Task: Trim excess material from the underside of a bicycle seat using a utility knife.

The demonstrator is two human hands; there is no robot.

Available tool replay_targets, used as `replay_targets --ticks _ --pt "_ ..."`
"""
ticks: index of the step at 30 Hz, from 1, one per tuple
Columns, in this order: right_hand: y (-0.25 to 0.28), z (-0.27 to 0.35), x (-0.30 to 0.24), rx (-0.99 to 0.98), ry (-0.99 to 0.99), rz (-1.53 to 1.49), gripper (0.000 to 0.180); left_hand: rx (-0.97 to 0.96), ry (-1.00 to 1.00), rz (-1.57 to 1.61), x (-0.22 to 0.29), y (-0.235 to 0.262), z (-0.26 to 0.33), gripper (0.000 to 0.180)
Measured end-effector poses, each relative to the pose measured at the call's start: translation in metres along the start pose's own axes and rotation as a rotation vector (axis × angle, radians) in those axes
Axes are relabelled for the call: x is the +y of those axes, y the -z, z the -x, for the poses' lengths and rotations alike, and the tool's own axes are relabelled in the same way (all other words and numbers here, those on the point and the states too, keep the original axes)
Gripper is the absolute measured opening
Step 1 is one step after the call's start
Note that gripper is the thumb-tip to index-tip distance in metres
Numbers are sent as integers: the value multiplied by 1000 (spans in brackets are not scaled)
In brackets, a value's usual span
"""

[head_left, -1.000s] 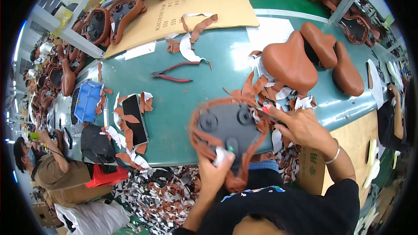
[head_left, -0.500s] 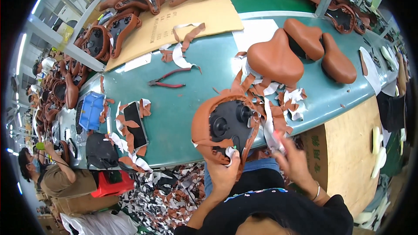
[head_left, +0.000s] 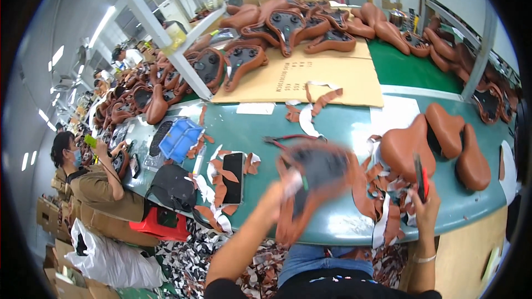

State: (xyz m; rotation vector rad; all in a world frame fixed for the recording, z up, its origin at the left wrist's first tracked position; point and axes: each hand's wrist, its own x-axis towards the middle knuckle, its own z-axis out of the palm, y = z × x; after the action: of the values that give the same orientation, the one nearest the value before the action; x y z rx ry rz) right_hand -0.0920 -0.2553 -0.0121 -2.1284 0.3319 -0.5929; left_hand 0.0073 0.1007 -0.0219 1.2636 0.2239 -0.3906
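My left hand (head_left: 275, 195) grips the near left edge of a brown bicycle saddle (head_left: 321, 167), which is smeared by motion. Its black underside with springs faces up. In my right hand (head_left: 426, 209) a red and black utility knife (head_left: 422, 180) points upward, apart from the saddle. Brown and white trimmings (head_left: 382, 210) lie between the two hands. Just beyond the right hand rest finished-side-up brown saddles, the nearest a broad one (head_left: 407, 147). Red-handled pliers (head_left: 288, 139) lie behind the held saddle, partly hidden by it.
On the green table (head_left: 332, 224) lie a phone (head_left: 233, 177), a blue plastic bin (head_left: 181, 138) and a black bag (head_left: 173, 186). Many saddles are heaped on cardboard (head_left: 327, 75) at the back. A co-worker (head_left: 102, 180) sits at left beside a red stool (head_left: 160, 223).
The saddle has moved away from my body, over the table, and turned. My right hand has gone right and away from it with the knife. The view has tilted up.
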Motion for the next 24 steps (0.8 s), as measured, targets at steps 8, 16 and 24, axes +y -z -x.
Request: replay_targets --ticks 8,16,24 --pt "2 21 30 85 -211 -15 29 -465 -344 -412 103 -38 -104 21" --pt "-6 -21 36 174 -441 -999 56 -495 -623 -758 -43 -152 -82 70" --pt "12 -62 2 146 -402 -1112 51 -1047 -988 -1125 -149 -188 43 62"
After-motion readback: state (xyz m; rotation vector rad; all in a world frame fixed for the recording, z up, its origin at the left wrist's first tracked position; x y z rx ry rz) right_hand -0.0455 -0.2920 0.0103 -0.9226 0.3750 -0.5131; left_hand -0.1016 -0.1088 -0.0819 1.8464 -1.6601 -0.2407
